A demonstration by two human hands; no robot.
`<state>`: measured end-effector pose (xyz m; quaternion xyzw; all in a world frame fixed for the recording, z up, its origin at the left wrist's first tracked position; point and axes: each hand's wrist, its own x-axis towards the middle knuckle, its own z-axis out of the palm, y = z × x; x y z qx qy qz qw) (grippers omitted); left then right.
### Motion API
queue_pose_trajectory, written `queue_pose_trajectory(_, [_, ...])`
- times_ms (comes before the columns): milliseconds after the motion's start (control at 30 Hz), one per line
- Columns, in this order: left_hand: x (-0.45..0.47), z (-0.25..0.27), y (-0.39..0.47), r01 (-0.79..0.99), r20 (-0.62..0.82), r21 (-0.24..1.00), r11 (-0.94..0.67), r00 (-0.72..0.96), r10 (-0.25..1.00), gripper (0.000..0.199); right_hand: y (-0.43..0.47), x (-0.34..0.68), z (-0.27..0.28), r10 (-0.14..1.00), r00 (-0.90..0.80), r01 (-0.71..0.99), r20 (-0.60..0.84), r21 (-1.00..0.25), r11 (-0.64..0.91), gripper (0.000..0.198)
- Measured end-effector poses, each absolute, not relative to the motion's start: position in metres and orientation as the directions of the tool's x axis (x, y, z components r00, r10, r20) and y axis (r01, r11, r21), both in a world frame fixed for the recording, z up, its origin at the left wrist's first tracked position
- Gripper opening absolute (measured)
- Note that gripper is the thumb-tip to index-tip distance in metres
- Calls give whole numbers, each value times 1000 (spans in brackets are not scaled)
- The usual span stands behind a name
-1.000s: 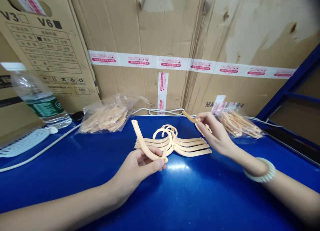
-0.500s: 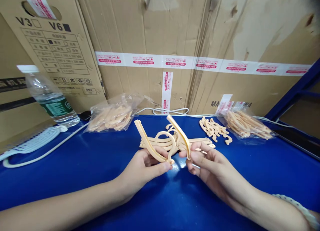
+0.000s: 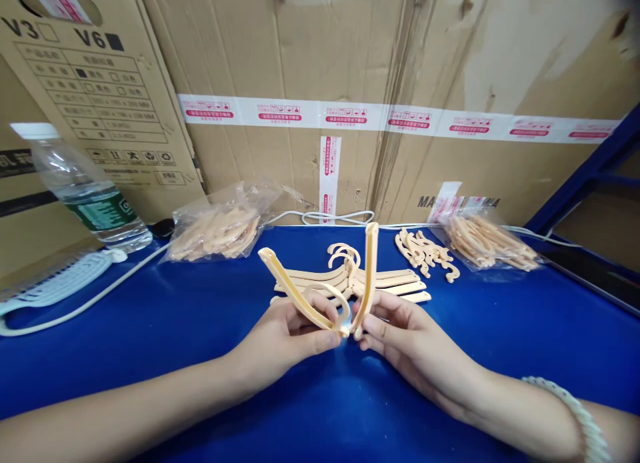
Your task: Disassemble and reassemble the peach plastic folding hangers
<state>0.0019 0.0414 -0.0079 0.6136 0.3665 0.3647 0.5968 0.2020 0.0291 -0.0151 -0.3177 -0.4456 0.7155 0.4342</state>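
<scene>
Holding a curved hanger arm (image 3: 294, 295) with a hook (image 3: 345, 308) by its end, the left hand (image 3: 283, 335) had fingers and thumb pinched tight; the right hand (image 3: 410, 331) was likewise clamped on a second hanger arm (image 3: 370, 273). Both pieces were raised over the blue table (image 3: 320, 403), their lower ends just beside each other.

The work looked part done: a stack of hangers (image 3: 353, 280) lay beyond the hands, seemingly assembled, while the held parts appeared not yet joined. Loose hooks (image 3: 424, 253) remained to the right of the stack, and more pieces sat in the right bag (image 3: 495, 245) and the left bag (image 3: 220, 231).

Fingertips covered part of the joint, so contact there was unclear. Hands and held pieces hid some of the stack, making it hard to count, and crinkled plastic obscured the bagged parts.
</scene>
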Motion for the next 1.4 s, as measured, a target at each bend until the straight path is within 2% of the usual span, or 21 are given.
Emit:
queue_pose_trajectory(200, [2, -9, 40, -51, -41, 996, 76, 499, 866, 11, 30, 203, -18, 888, -460, -270, 7, -954, -132, 18])
queue_pose_trajectory(433, [3, -6, 40, -68, -40, 994, 86, 506, 862, 11, 31, 204, -21, 899, -438, -241, 5, -964, -111, 19])
queue_pose_trajectory(633, [3, -7, 40, -88, -30, 992, 88, 518, 855, 12, 31, 205, -17, 892, -447, -184, 66, -983, -20, 19])
queue_pose_trajectory(1100, [0, -12, 44, -120, -61, 983, 138, 496, 866, 12, 32, 201, -18, 888, -451, -343, 90, -936, -80, 11])
queue_pose_trajectory(1400, [1, -12, 43, -106, -77, 984, 142, 464, 882, 14, 32, 199, -17, 879, -468, -313, 96, -948, -63, 12])
